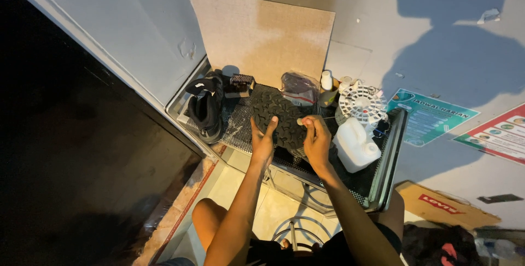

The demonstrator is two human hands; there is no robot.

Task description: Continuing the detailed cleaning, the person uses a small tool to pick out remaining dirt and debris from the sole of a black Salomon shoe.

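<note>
Both hands grip shoe sole: left hand [263, 141], right hand [315, 137], sole [277, 117] between.

a low metal bench [383, 173] with a raised rim stands against the wall, its top covered by a dark perforated mat [240, 129]. on the left of it lies a black shoe [205, 107], with a small dark brush-like block [240, 84] just behind. toward the back sit a clear plastic bag [299, 87] and a small white bottle [326, 80]. on the right stands a white plastic jug [355, 145], with a round white slotted disc [362, 102] just behind it. a tan board [262, 36] leans upright against the wall at the bench's back edge.
</note>
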